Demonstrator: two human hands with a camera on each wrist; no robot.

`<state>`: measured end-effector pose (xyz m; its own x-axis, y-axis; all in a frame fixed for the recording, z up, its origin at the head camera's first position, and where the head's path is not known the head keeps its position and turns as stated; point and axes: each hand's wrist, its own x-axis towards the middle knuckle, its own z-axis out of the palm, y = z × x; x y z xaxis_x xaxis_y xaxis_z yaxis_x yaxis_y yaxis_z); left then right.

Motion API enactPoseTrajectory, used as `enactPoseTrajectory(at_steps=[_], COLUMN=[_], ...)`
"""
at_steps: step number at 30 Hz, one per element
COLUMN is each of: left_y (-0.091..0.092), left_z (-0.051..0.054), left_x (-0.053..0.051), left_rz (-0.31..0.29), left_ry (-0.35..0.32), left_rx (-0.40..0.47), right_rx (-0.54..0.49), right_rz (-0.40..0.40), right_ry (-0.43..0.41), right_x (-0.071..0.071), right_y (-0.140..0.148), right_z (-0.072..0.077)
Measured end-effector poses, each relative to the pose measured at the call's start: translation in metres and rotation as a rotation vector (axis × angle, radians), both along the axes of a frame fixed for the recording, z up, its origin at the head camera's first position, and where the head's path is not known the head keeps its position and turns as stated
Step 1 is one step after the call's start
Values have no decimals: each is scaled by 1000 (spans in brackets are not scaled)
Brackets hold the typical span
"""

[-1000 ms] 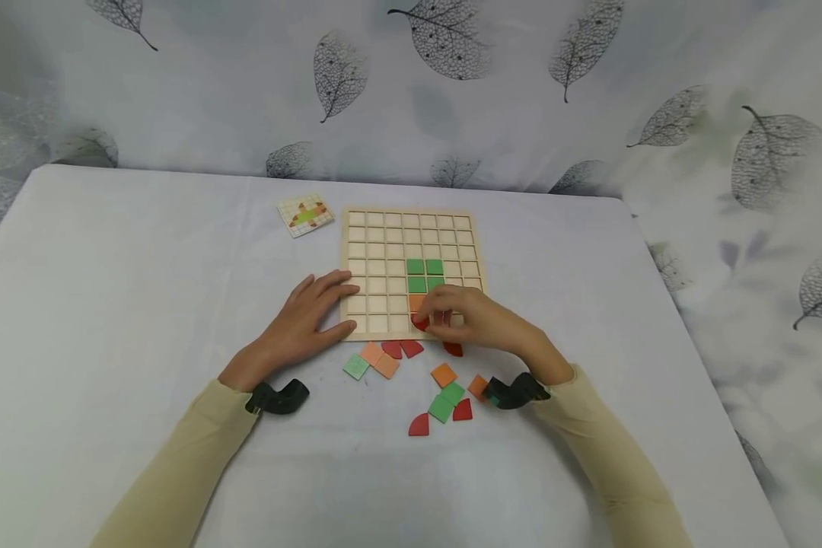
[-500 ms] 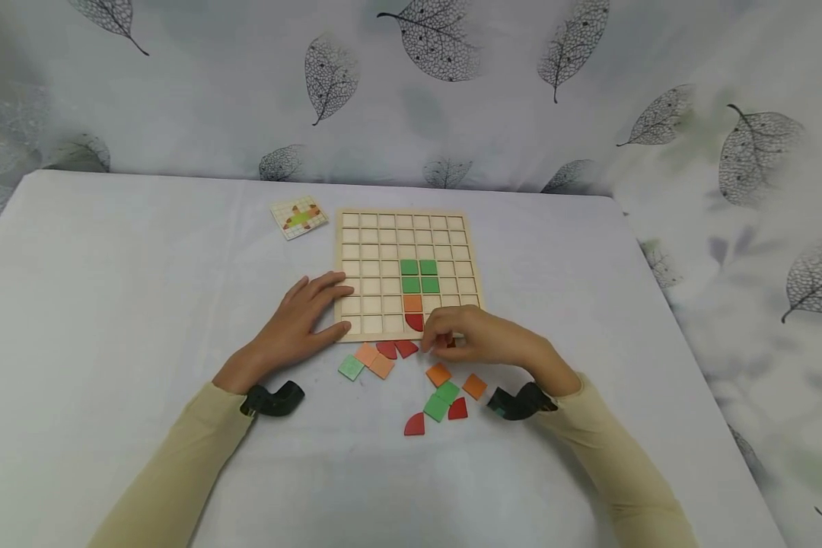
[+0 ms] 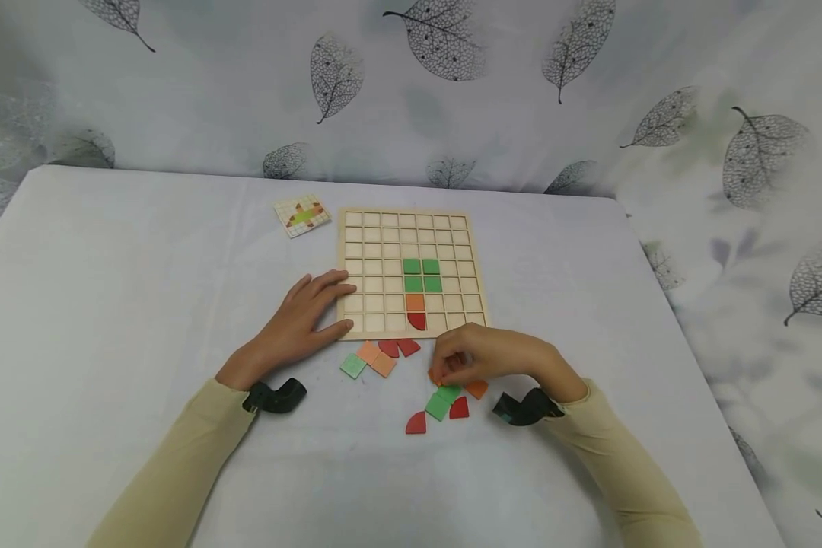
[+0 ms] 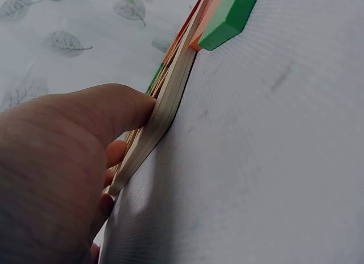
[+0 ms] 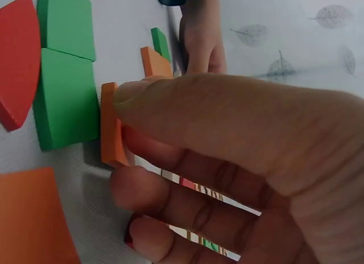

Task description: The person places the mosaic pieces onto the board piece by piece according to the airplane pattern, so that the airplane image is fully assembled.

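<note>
The left hand [image 3: 301, 320] rests on the left edge of the wooden grid board [image 3: 411, 210], fingers spread; its thumb lies against the rim in the left wrist view. On the board sit several green squares [image 3: 422, 275], an orange square [image 3: 415, 302] and a red quarter-round [image 3: 416, 320]. Just below the board's front edge, the right hand [image 3: 489, 354] pinches a loose orange tile [image 5: 110, 124] between thumb and fingers. That tile is tilted up beside a green tile [image 5: 67, 99]. A bit of red shows under the fingertips in the right wrist view.
Loose orange, green and red pieces lie in front of the board, among them a green tile [image 3: 353, 366], an orange tile [image 3: 383, 364] and a red quarter-round [image 3: 415, 423]. A small pattern card [image 3: 302, 215] lies behind the left hand, left of the board.
The right hand has moved from the board's lower rows toward the loose tiles and taken hold of an orange one. The red quarter-round it was touching lies in the grid. The left hand has stayed put.
</note>
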<state>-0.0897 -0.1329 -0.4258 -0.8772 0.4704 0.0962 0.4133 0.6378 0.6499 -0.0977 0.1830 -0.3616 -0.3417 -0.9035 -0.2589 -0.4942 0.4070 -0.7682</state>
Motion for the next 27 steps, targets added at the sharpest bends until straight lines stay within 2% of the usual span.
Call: enactPoseTrajectory(at_steps=[10,18,22,27], left_y=[1,1,1,1], left_z=[-1,-1,-1,0], left_x=[-1,-1,-1,-1], left_rz=[4,4,3,5], left_ry=[7,2,-1,-15], left_rx=[3,-2,-2,-10], right_rx=[-14,-21,9,19], right_rz=[16,-12,-26,2], right_ry=[14,21,-5,-35], right_x=[-2,-1,1,2], right_y=[1,3,4,7], right_z=[-4,-6,-4,-3])
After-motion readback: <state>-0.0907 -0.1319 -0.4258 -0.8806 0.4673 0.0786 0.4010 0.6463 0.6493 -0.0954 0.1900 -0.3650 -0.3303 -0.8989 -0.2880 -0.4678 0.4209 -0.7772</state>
